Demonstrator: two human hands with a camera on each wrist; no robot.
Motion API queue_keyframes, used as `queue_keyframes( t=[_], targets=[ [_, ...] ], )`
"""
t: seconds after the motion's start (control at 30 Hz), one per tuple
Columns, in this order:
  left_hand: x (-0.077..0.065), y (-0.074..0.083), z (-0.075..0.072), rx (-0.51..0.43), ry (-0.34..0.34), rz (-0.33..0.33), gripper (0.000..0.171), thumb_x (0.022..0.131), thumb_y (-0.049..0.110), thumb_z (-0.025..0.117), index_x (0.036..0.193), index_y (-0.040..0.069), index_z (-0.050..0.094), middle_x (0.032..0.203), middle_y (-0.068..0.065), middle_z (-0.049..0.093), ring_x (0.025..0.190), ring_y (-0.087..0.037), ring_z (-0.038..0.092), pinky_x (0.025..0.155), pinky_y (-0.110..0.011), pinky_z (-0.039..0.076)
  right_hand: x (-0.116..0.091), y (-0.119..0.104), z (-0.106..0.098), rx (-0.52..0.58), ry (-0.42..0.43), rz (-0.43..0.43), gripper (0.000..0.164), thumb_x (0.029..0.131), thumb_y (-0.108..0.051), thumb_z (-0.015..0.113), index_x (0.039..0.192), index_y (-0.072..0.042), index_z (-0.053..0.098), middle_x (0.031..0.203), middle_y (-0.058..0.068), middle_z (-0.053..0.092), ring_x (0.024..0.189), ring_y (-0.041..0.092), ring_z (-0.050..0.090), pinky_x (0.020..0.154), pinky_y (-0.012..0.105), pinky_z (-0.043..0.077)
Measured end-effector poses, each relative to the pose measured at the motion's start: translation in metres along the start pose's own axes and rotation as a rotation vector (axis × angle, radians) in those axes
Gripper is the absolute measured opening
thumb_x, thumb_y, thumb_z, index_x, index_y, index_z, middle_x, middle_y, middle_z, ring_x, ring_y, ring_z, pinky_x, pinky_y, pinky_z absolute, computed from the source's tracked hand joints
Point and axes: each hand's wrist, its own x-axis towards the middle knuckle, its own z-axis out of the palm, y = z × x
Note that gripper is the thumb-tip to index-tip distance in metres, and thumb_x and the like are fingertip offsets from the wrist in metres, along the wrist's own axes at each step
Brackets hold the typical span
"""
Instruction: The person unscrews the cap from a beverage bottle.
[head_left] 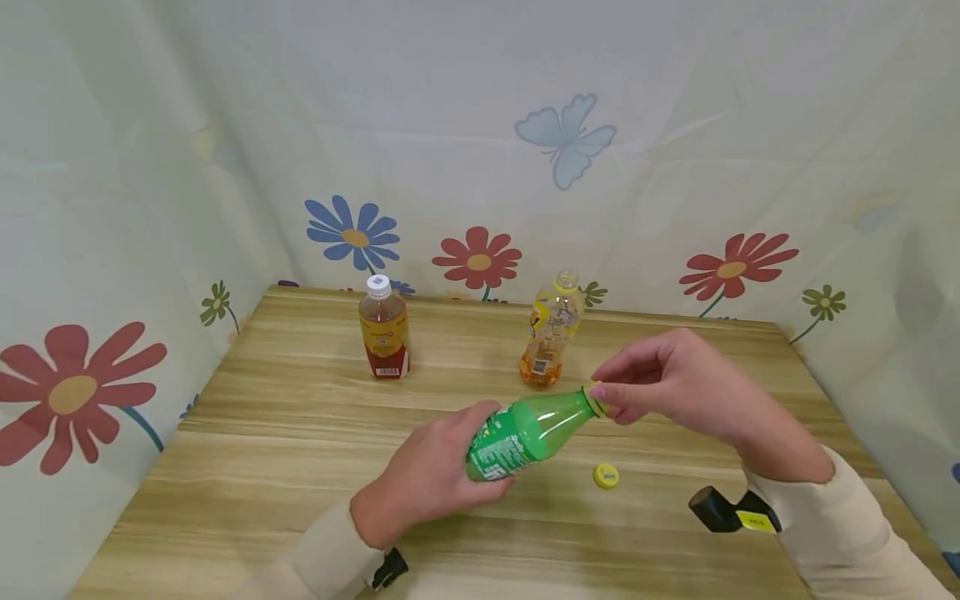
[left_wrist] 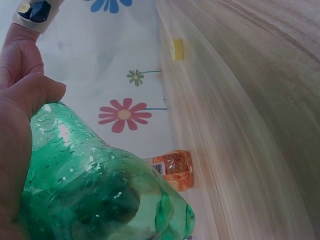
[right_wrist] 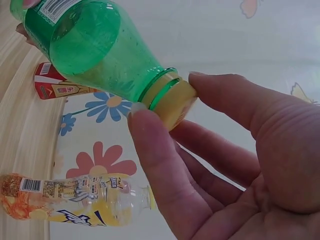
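Tilted over the table, a green soda bottle (head_left: 551, 425) has its neck toward the right. My left hand (head_left: 435, 467) grips it around the labelled body. At the neck, my right hand (head_left: 660, 383) pinches the yellow cap (right_wrist: 175, 104) between thumb and fingers; the right wrist view shows the cap on the bottle mouth, with a green ring below it. A loose yellow cap (head_left: 606, 476) lies on the table below the bottle. Behind my hands stands an uncapped clear bottle (head_left: 553, 329) with a little orange drink at its bottom.
A bottle of reddish-brown drink with a white cap (head_left: 384, 329) stands upright at the back left of the wooden table (head_left: 300, 467). Flower-printed cloth (head_left: 450, 167) hangs along the back and sides. Dark wrist devices (head_left: 720, 508) sit at both sleeves.
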Motion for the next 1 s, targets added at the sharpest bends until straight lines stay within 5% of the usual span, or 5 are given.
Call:
queue_keyframes(
  t=[0.33, 0.73, 1.0],
  targets=[
    [0.0, 0.0001, 0.0004, -0.005, 0.001, 0.0, 0.075, 0.081, 0.051, 0.082, 0.14, 0.019, 0.05, 0.116, 0.004, 0.069, 0.09, -0.008, 0.065, 0.075, -0.025, 0.055, -0.0016, 0.0014, -0.0001, -0.057, 0.014, -0.102, 0.027, 0.085, -0.017, 0.084, 0.108, -0.004, 0.078, 0.103, 0.01, 0.078, 0.083, 0.012, 0.076, 0.072, 0.028, 0.061],
    [-0.0002, -0.0001, -0.0005, 0.003, -0.002, -0.015, 0.075, 0.081, 0.051, 0.082, 0.141, 0.019, 0.05, 0.119, 0.003, 0.069, 0.093, -0.009, 0.065, 0.077, -0.027, 0.056, -0.0008, 0.0019, 0.004, 0.018, 0.01, -0.16, 0.028, 0.082, -0.005, 0.084, 0.109, -0.002, 0.077, 0.109, 0.016, 0.076, 0.09, 0.01, 0.075, 0.074, 0.029, 0.062],
    [0.0002, -0.0009, -0.0006, 0.009, 0.021, 0.0, 0.075, 0.081, 0.052, 0.081, 0.141, 0.018, 0.05, 0.117, 0.004, 0.07, 0.09, -0.008, 0.065, 0.075, -0.025, 0.056, -0.003, 0.0014, 0.0052, -0.05, 0.049, -0.118, 0.047, 0.091, -0.024, 0.079, 0.134, -0.011, 0.066, 0.13, 0.013, 0.069, 0.105, 0.017, 0.074, 0.079, 0.029, 0.061]
  ],
)
